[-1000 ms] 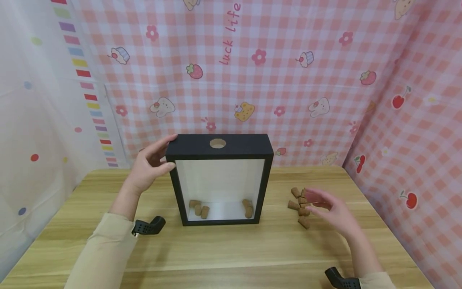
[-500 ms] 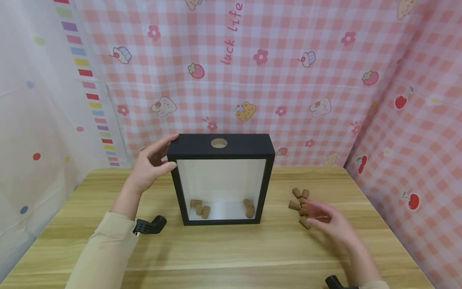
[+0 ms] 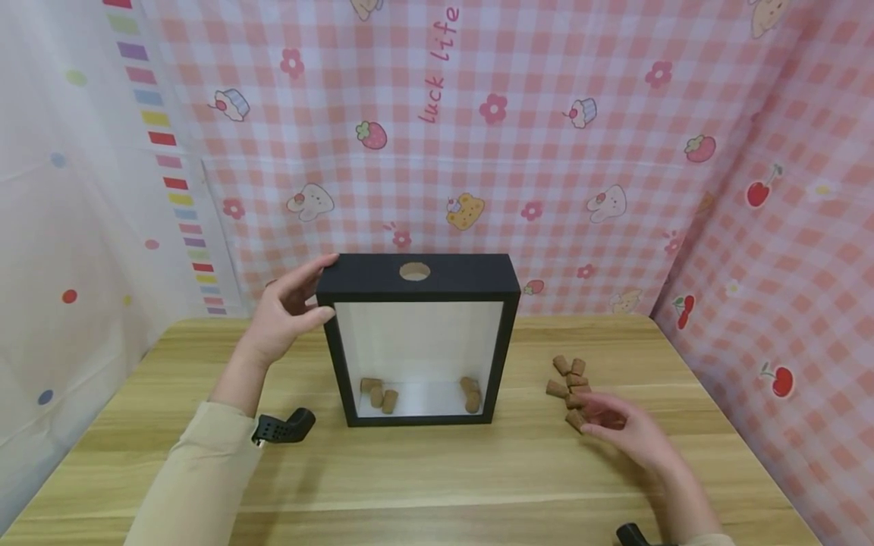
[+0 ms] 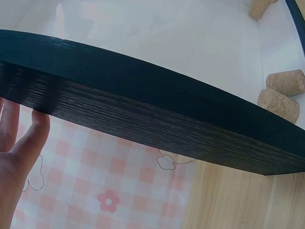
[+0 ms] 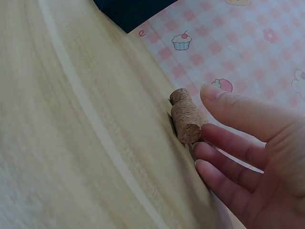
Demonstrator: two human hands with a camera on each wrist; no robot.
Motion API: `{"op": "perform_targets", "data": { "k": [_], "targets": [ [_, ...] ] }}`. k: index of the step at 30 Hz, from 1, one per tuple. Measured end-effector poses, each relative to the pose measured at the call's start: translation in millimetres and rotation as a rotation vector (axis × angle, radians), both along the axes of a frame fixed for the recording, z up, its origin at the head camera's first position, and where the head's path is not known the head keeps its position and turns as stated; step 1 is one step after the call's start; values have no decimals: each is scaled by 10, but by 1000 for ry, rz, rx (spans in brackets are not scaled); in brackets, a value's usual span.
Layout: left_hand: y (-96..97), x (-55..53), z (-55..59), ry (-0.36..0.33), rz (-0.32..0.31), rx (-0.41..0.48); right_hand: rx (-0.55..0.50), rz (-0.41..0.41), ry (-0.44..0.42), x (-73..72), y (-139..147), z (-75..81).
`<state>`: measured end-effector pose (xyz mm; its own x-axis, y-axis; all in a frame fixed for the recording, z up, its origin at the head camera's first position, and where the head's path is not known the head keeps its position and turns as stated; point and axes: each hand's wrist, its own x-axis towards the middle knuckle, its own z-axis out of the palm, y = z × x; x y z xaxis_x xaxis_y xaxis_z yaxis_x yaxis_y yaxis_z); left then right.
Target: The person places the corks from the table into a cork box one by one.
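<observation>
A black shadow box frame (image 3: 418, 282) with a clear-looking front and a round hole in its top stands upright on the table. My left hand (image 3: 276, 322) grips its upper left corner, thumb at the front edge and fingers behind; the left wrist view shows fingertips against the dark side (image 4: 143, 119). Inside lie several corks, some at the left (image 3: 390, 401) and some at the right (image 3: 472, 400). My right hand (image 3: 631, 432) is at the nearest cork (image 3: 575, 419) of a loose group. In the right wrist view its fingertips meet the cork's end (image 5: 189, 132), thumb held apart.
Several more corks (image 3: 561, 365) lie to the right of the frame on the wooden table (image 3: 410, 478). A pink checked cloth (image 3: 437, 182) hangs behind the table. Black wrist cameras (image 3: 287, 427) sit on both forearms.
My right hand has come down and nearer, from the middle of the loose corks to the nearest one. My left hand stays on the frame's corner.
</observation>
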<state>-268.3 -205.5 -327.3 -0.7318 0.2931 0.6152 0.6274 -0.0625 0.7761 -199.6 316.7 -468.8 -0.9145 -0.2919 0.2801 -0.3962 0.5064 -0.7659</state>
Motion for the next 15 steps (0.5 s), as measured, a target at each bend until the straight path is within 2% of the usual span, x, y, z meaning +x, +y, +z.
{"op": "perform_targets", "data": {
  "k": [8, 15],
  "targets": [
    [1, -7, -8, 12, -17, 15, 24, -45, -68, 19, -9, -16],
    [-9, -15, -21, 6, -3, 10, 12, -52, -68, -4, -16, -55]
  ]
}}
